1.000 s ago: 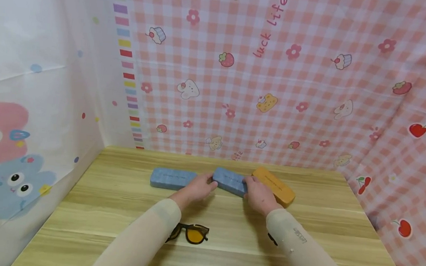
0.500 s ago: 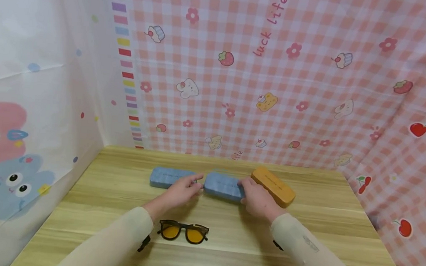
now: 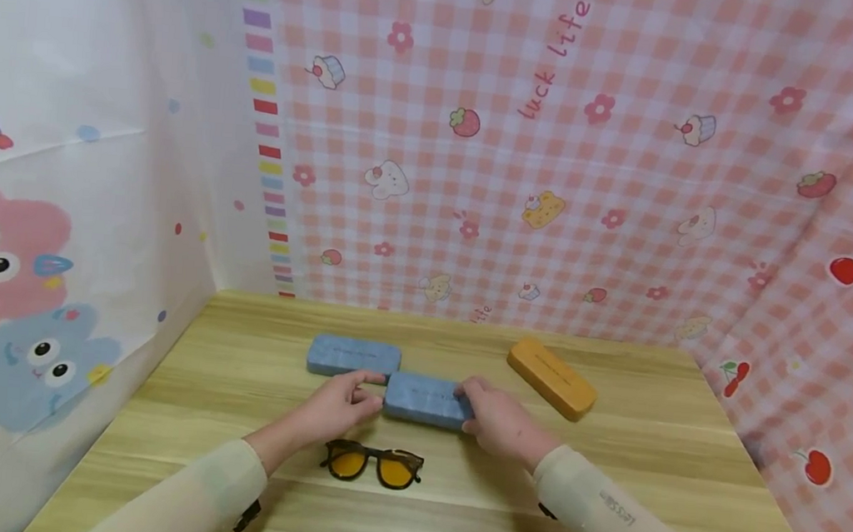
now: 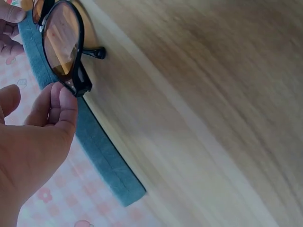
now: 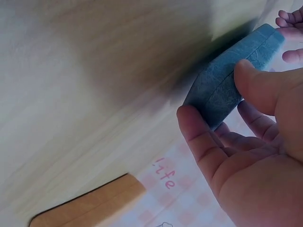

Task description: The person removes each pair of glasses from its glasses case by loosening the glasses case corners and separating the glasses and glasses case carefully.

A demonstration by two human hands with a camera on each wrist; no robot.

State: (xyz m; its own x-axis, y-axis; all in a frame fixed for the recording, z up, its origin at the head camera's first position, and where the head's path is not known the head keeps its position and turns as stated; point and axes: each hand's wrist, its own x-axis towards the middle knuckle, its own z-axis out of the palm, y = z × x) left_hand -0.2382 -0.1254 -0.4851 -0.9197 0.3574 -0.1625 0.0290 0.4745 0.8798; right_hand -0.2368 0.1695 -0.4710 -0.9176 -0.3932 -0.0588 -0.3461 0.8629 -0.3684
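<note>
In the head view, my right hand [image 3: 502, 422] grips the right end of a blue glasses case [image 3: 425, 401] with printed lettering. The right wrist view has its thumb on one side of the case [image 5: 222, 87] and the fingers round the other. My left hand [image 3: 332, 409] has its fingertips right at the case's left end, with thumb and index finger apart. Behind it lies a second blue glasses case [image 3: 352, 357]. Black-framed sunglasses [image 3: 397, 470] with amber lenses rest nearer to me, their arms folded back.
An orange glasses case [image 3: 553, 379] lies at an angle to the right, farther back on the wooden table [image 3: 645, 450]. A pink checked cloth [image 3: 435, 158] hangs behind the table, and a white cartoon-printed sheet [image 3: 99, 215] hangs on the left.
My right hand has drawn the blue case leftward and toward me, away from the orange case. My left hand has moved left and nearer. The sunglasses, partly covered before, now show whole.
</note>
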